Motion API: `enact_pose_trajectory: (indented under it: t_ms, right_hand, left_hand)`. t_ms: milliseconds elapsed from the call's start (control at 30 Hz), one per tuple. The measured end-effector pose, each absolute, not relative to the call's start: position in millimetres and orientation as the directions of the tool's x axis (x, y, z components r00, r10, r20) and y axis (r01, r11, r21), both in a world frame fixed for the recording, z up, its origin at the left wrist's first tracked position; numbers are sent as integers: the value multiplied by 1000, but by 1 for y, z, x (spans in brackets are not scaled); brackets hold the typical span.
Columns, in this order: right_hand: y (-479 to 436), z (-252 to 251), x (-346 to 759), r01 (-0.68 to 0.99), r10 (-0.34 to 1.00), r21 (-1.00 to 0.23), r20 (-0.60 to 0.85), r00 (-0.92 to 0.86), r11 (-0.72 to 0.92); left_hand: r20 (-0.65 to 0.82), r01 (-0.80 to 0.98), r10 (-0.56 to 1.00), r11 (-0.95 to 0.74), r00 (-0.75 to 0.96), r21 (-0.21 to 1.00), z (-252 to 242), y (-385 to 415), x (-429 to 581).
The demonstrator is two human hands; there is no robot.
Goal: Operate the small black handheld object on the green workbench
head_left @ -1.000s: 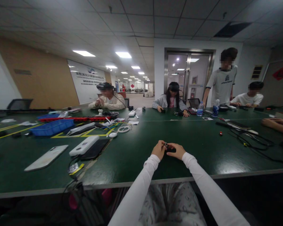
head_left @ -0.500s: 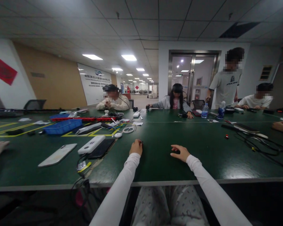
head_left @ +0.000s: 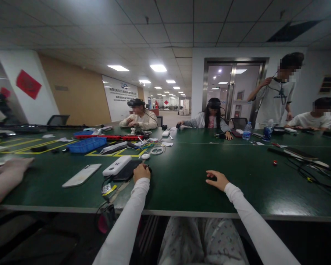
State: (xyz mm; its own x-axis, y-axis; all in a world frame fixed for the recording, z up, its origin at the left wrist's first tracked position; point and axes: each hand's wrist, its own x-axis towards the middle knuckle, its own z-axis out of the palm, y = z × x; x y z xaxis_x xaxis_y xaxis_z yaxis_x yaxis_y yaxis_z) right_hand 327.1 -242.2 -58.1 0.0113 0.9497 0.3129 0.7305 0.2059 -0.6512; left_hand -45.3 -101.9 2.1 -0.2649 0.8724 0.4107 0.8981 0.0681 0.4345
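My left hand is closed round a small black object, mostly covered by the fingers, so its kind does not show. It is at the right end of a black flat item, beside a white power bank. Over bare green table, my right hand stays apart from everything, thumb and fingers spread and curved with nothing between them.
A white phone lies left of the power bank. Farther back are a blue tray and a coiled white cable. Black cables tangle at the right. Another person's arm reaches in from the left; several people are around the table.
My left hand has moved left with the small black object, up to the black flat item. My right hand keeps its pose. The view has turned slightly left. The standing person has raised a hand.
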Motion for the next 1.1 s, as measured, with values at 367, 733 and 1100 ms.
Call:
enact_pose_trajectory:
  t_ms: [367,733,1100]
  right_hand:
    - [-243,-57,329,728,958,-655,287,-10,204]
    - [-244,-55,328,738,959,-645,284,-11,199]
    - [-244,-55,328,745,942,-621,333,-32,244]
  left_hand:
    - [407,908,865,118,-293,402,2,-103,-46]
    - [405,892,860,118,-311,436,-2,-97,-47]
    - [400,900,865,122,-304,419,-4,-95,-47]
